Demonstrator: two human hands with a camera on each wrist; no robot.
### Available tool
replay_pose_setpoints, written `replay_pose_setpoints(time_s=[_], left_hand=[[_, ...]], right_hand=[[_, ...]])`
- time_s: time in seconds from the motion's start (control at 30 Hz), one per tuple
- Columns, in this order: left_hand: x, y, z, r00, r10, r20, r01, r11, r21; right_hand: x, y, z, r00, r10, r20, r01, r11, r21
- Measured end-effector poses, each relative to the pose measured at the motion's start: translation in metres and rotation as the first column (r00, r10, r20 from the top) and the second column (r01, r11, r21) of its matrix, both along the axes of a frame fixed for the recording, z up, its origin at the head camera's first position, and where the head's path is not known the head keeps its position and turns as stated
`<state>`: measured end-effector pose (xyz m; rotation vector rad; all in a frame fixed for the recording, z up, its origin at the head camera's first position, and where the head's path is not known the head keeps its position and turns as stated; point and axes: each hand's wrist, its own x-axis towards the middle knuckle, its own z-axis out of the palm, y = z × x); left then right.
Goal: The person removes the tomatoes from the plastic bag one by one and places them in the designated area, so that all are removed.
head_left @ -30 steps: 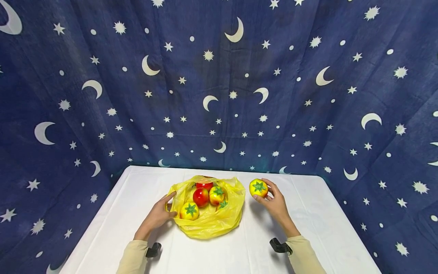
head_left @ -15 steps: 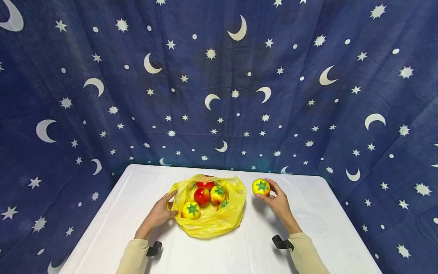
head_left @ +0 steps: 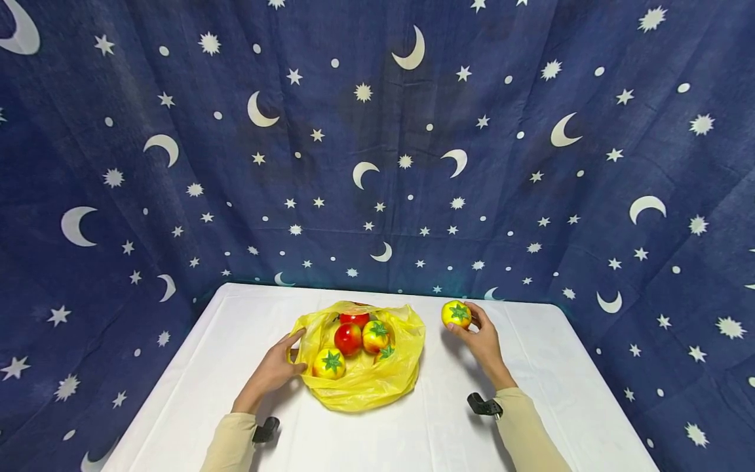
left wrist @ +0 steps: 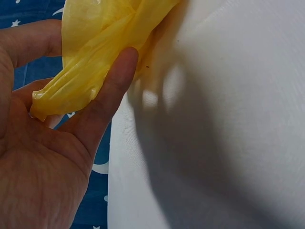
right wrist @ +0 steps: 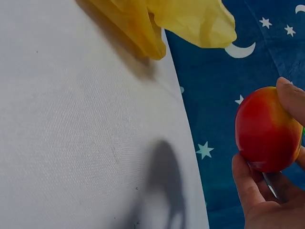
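Observation:
My left hand [head_left: 274, 368] holds the left rim of a crumpled yellow plastic bag [head_left: 368, 392]. In the left wrist view the bag's edge [left wrist: 100, 52] runs between the thumb and fingers. My right hand [head_left: 486, 344] grips a round yellow-and-red fruit with a green star-shaped cap [head_left: 456, 314], off to the bag's right above the table. The right wrist view shows this fruit's red side [right wrist: 264, 131] between thumb and fingers. Inside the open bag lie a glossy red apple-like fruit [head_left: 348, 339], another red one [head_left: 355, 319] behind it, and several yellow green-capped fruits [head_left: 329, 363].
A white cloth [head_left: 354, 446] covers the table, which ends at a far edge before a dark blue curtain [head_left: 330, 196] with moons and stars. Black wrist mounts [head_left: 485, 404] sit at both sleeves.
The right hand with its yellow-and-red fruit has moved a little to the right, away from the bag, and slightly farther back. The left hand stays on the bag's rim.

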<state>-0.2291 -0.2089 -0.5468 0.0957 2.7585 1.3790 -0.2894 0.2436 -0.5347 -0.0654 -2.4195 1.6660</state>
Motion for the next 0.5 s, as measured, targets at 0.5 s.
replay_pose_setpoints(time_s=[0.5], left_hand=[[0.001, 0.001, 0.001, 1.000, 0.010, 0.015, -0.010, 1.000, 0.005]], right_hand=[[-0.018, 0.004, -0.014, 0.998, -0.055, 0.033, 0.055, 0.998, -0.011]])
